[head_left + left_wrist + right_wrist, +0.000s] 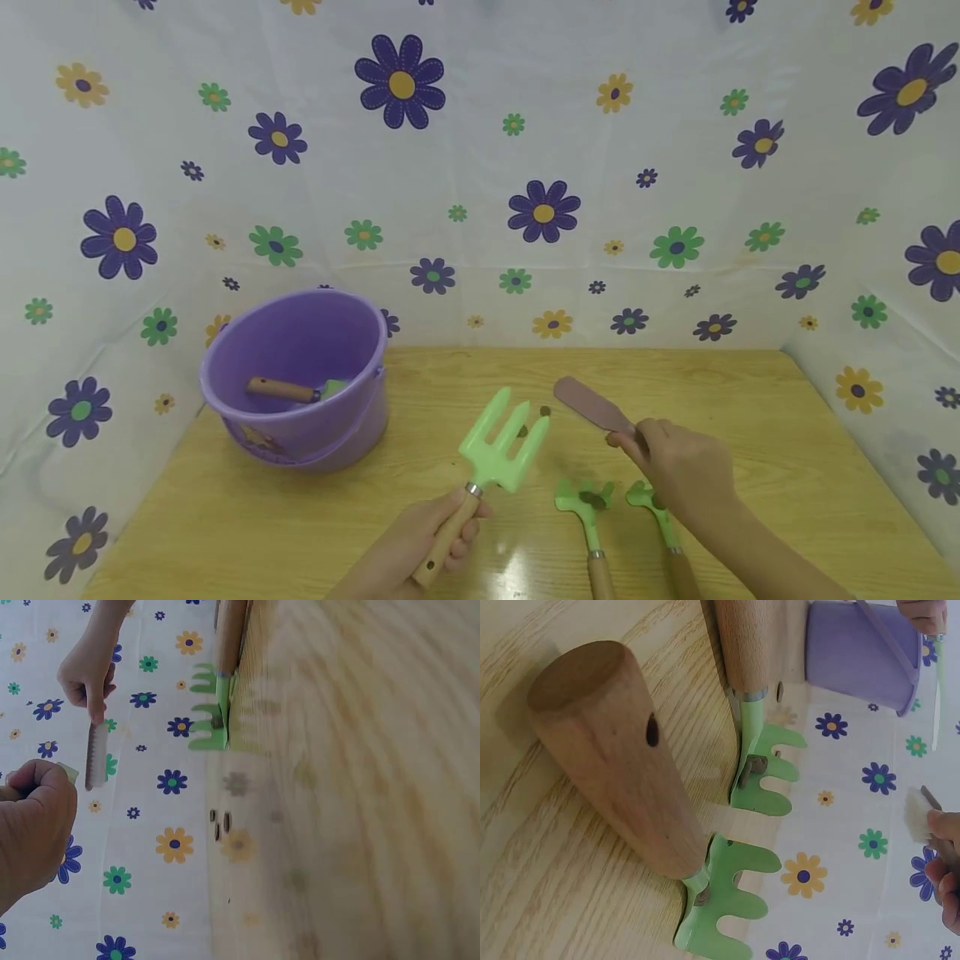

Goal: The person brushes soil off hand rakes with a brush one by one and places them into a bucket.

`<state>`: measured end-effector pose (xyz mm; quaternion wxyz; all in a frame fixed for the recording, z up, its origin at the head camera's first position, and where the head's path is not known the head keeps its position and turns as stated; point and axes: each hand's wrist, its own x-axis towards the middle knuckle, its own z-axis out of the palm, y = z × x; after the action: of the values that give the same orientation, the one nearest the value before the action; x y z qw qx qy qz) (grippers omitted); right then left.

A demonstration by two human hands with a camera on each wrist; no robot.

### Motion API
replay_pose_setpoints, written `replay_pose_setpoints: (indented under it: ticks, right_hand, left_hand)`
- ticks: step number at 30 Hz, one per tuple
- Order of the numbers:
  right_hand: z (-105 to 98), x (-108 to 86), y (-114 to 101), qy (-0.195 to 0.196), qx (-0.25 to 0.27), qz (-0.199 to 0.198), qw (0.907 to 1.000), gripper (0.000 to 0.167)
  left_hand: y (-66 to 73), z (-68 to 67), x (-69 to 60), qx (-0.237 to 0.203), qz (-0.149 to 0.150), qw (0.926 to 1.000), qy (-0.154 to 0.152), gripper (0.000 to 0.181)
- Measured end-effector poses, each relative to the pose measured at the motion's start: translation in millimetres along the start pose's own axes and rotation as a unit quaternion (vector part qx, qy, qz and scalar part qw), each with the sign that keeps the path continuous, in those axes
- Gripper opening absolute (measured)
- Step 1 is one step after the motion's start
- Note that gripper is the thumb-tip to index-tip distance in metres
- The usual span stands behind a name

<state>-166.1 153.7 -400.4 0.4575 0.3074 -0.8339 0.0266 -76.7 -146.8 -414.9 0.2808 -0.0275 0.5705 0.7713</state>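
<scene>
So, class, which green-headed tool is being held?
The fork with three straight prongs: the left grip holds it. Two rakes sit on the table; another tool lies in the bucket.

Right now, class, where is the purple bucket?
In the head view, the bucket stands on the table at the left, left of the fork in the left hand.

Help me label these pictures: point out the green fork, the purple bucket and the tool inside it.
Green fork [491,463], head view: on the plate joining its tines.
Purple bucket [307,342], head view: on its inner wall.
Tool inside the bucket [281,389], head view: on its wooden handle.
</scene>
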Motion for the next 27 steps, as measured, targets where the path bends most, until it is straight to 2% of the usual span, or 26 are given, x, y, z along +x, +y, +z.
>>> replay_pose_setpoints:
  ticks: [4, 6, 10, 12, 16, 18, 20, 23, 25, 27]
  right_hand:
    - [0, -4.2, 5, -0.006, -0.006, -0.001, 1.0, 0.07]
    - [0, -7.4, 7, -0.009, -0.006, 0.001, 0.9999, 0.069]
    - [1, -14.1, 11, -0.009, -0.003, -0.007, 0.9999, 0.068]
    - [1, -17.2, 12, -0.011, 0.002, -0.012, 0.9999, 0.067]
    - [0, -21.5, 16, -0.015, 0.004, -0.014, 0.9998, 0.067]
    - [-1, -23.2, 18, -0.013, 0.005, -0.01, 0.9998, 0.067]
    - [-2, -24.4, 20, -0.009, 0.006, -0.008, 0.9999, 0.067]
    - [-3, -26.3, 21, -0.007, 0.013, 0.0, 0.9999, 0.066]
    - [-4, -27.3, 22, -0.009, 0.012, 0.003, 0.9999, 0.066]
    - [-5, -28.5, 24, -0.009, 0.012, 0.008, 0.9999, 0.065]
  left_hand:
    - [13.5, -8.2, -2.9, 0.061, 0.025, 0.9974, 0.028, 0.048]
    - [20.3, -9.8, -6.1, 0.107, 0.04, 0.9923, 0.046, 0.05]
    - [33.1, -10.8, -17.6, 0.201, 0.043, 0.9747, 0.088, 0.055]
    - [38.0, -12.5, -23.4, 0.235, 0.042, 0.9657, 0.103, 0.055]
    - [43.9, -20.2, -31.0, 0.278, 0.059, 0.9505, 0.126, 0.048]
    - [46.7, -24.5, -33.0, 0.295, 0.069, 0.9406, 0.153, 0.043]
    - [50.1, -28.6, -35.7, 0.324, 0.085, 0.9237, 0.186, 0.038]
    - [58.1, -31.0, -44.6, 0.375, 0.108, 0.8918, 0.23, 0.033]
    - [63.4, -32.1, -52.7, 0.42, 0.136, 0.8615, 0.251, 0.028]
    - [69.4, -33.6, -60.1, 0.466, 0.181, 0.8253, 0.262, 0.021]
